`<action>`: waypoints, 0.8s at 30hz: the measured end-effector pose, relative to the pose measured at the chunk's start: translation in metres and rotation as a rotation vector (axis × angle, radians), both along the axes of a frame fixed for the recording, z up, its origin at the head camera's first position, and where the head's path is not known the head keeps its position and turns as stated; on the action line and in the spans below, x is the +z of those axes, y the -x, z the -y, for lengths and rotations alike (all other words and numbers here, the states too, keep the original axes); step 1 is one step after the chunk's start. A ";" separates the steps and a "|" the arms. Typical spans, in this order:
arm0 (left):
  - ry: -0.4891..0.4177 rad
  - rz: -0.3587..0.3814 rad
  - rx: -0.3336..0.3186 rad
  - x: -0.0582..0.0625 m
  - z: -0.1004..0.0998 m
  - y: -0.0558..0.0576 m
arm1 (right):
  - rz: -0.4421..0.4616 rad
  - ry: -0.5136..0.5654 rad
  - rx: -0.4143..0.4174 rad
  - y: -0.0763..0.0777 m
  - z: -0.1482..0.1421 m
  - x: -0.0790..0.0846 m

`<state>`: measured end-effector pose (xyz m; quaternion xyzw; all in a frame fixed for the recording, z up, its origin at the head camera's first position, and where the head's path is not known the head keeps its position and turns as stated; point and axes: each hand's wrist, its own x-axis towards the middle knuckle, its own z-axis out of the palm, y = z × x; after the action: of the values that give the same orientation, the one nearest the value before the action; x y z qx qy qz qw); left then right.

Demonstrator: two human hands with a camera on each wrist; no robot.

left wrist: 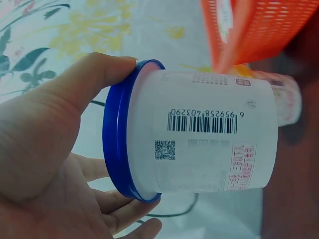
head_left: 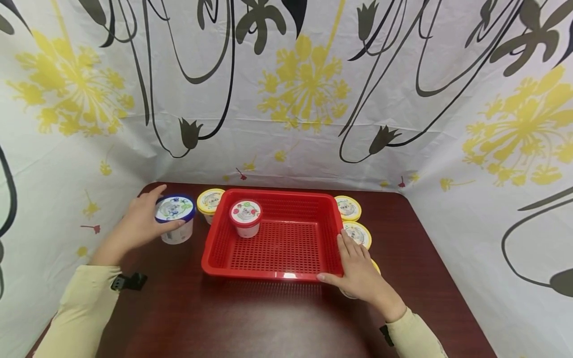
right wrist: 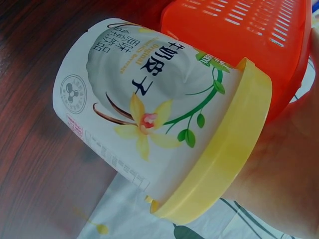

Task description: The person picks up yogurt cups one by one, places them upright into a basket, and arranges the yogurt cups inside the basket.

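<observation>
- Head view: a dark red-brown table (head_left: 268, 318) is ringed by a white curtain (head_left: 286, 99) printed with yellow flowers and black stems. A red perforated basket (head_left: 277, 268) sits in the middle. Inside it, at the back left, a red-lidded cup (head_left: 245, 218) stands upright.
- Head view, left side: the left hand (head_left: 139, 223) curls over the top of a blue-lidded cup (head_left: 175, 219), thumb on the near rim and fingers behind it. The cup stands on the table just left of the basket. A yellow-lidded cup (head_left: 210, 203) stands between it and the basket's back left corner.
- Head view, right side: the right hand (head_left: 358, 271) lies palm down over a cup at the basket's near right corner, with its thumb along the basket's rim. That cup is almost wholly hidden. Two more yellow-lidded cups (head_left: 348, 208) stand behind it, along the basket's right wall.
- Left wrist view: thumb and fingers grip the blue lid's edge. The cup's white wall shows a barcode and a square code, and the basket's edge lies just beyond it.
- Right wrist view: the palm covers the yellow lid of a vanilla-flower cup (right wrist: 149, 119). Its fingers are out of sight, so the grip cannot be judged. The cup stands on the table, close against the basket.
</observation>
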<state>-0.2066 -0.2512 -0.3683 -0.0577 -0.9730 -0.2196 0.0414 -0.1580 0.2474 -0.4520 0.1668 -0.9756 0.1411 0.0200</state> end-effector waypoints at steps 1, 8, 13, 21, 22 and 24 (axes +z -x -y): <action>-0.001 -0.012 -0.005 0.005 -0.001 -0.001 | 0.004 0.003 -0.001 0.000 0.000 0.000; -0.008 -0.033 -0.030 0.026 -0.013 -0.004 | 0.025 0.009 -0.007 0.000 -0.001 0.000; -0.001 -0.038 -0.042 0.030 -0.020 -0.004 | 0.026 0.010 -0.006 0.001 -0.001 -0.001; -0.031 -0.022 -0.057 0.034 -0.034 -0.005 | 0.022 0.006 -0.002 0.000 -0.001 -0.001; -0.036 -0.024 -0.062 0.035 -0.036 -0.005 | 0.018 0.005 -0.001 0.000 -0.001 -0.001; -0.043 -0.027 -0.072 0.036 -0.038 -0.005 | 0.007 -0.001 0.002 0.000 -0.001 -0.001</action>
<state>-0.2018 -0.2127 -0.3324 -0.0947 -0.9647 -0.2412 0.0478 -0.1576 0.2481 -0.4532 0.1675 -0.9756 0.1410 0.0164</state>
